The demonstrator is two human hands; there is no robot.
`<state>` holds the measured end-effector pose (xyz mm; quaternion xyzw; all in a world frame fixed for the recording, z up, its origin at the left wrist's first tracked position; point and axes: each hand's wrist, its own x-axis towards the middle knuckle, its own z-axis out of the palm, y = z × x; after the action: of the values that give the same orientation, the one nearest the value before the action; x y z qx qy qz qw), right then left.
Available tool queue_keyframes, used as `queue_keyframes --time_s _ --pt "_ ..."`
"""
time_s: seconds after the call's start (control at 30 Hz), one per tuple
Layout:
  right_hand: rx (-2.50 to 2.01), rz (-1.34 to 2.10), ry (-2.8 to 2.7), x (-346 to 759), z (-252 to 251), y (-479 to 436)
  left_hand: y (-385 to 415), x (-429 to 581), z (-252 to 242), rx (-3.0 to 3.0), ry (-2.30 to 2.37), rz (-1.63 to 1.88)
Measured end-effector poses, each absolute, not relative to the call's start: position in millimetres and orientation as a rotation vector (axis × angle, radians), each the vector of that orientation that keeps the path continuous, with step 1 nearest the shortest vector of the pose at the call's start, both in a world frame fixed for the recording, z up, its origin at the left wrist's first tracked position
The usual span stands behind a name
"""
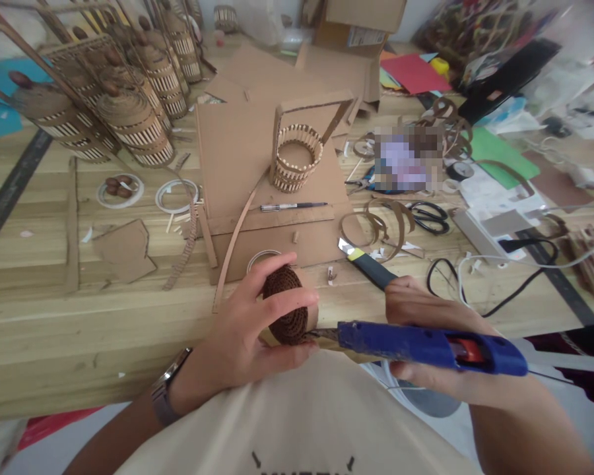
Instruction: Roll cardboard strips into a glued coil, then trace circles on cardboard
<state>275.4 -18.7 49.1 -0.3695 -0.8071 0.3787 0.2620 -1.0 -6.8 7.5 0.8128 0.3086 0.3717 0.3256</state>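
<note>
My left hand (257, 316), with a watch on its wrist, grips a coiled disc of brown corrugated cardboard (287, 310) by its rim. Fingers lie across the coil's face and the thumb is beneath. A blue hot glue gun (400, 344) is in my right hand (430, 316), its nozzle at the coil's lower right edge near my left thumb. Just beyond the right hand lies a utility knife (366, 262) with its blade out; whether the fingers touch its handle I cannot tell. Behind the coil, partly hidden, is a roll of tape (262, 256).
A small slatted basket with a tall handle (297, 165) stands on a cardboard sheet (232, 145), behind a pen (294, 206). Several finished slatted pots (136, 128) crowd the back left. Scissors (429, 218), cardboard strips (400, 227), a power strip (499, 231) and cables lie right.
</note>
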Motion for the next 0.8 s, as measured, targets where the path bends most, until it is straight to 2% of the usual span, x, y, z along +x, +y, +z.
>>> queue_keyframes --time_s 0.5,0.8 --pt "-0.917 1.442 -1.767 267.1 21.8 -18.3 -7.5 1.8 2.6 1.944 0.664 1.063" --pt "-0.913 1.496 -1.682 262.6 16.8 -19.3 -13.7 5.0 1.2 1.710 0.661 1.022"
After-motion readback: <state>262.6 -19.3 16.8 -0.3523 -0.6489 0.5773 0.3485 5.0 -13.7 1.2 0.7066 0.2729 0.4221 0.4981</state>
